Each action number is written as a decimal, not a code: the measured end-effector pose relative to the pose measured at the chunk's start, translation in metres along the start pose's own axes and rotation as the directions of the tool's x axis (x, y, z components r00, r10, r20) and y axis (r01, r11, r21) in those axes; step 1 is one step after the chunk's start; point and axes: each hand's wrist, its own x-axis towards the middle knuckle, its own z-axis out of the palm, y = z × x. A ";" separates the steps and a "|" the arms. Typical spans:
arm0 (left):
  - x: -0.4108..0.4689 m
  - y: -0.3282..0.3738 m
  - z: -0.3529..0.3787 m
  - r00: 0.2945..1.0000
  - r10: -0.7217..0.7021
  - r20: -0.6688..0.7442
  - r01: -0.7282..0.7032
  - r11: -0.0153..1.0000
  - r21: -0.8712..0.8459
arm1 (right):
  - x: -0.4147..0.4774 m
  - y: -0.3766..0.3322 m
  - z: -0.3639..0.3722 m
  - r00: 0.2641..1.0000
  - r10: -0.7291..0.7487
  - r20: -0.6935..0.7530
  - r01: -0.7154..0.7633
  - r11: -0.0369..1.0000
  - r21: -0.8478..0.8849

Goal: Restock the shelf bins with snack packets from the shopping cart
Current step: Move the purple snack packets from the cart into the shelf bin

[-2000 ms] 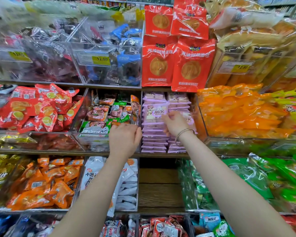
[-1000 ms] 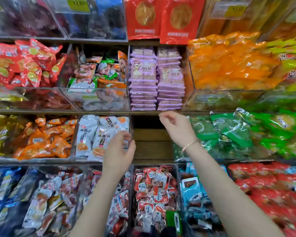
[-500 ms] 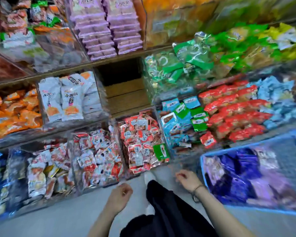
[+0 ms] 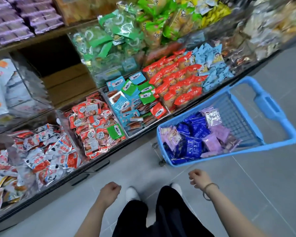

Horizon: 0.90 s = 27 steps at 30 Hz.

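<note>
A blue plastic shopping cart [image 4: 272, 106] stands on the floor at the right, holding lilac snack packets [image 4: 217, 134] and dark blue packets [image 4: 193, 132]. Stacked lilac packets [image 4: 20, 19] fill a shelf bin at the top left. My left hand [image 4: 108, 194] hangs low over the floor, fingers loosely curled, holding nothing. My right hand [image 4: 199, 179], with a bracelet at the wrist, hovers just below the cart's near corner, loosely curled and empty.
Clear shelf bins run along the left and top: red-and-white packets [image 4: 46, 154], red-labelled packets [image 4: 92, 127], teal and green packets [image 4: 132, 96], red packets [image 4: 176, 79]. One wooden shelf bay [image 4: 65, 79] holds no bin. My legs and white shoes [image 4: 132, 194] stand on grey tiles.
Both hands left the lilac stacks on the shelf and dropped to waist height. The view swung down and right, bringing the blue cart into full view.
</note>
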 end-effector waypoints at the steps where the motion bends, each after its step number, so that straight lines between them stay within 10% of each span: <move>1: 0.002 0.016 0.011 1.000 0.021 0.015 -0.022 1.000 0.018 | 0.004 0.002 -0.012 1.000 -0.012 -0.008 0.012 1.000 -0.007; 9: 0.024 0.153 0.114 0.993 0.115 0.035 -0.116 0.993 0.011 | 0.058 -0.005 -0.124 0.974 -0.209 -0.091 0.189 0.964 -0.186; 21: 0.072 0.231 0.200 0.960 0.027 -0.278 0.022 0.985 0.172 | 0.181 -0.001 -0.193 0.941 -0.167 0.295 0.331 0.646 -0.688; 27: 0.091 0.210 0.221 0.947 -0.241 -0.214 0.207 0.963 -0.171 | 0.206 0.016 -0.170 0.936 -0.137 0.325 0.340 0.593 -0.729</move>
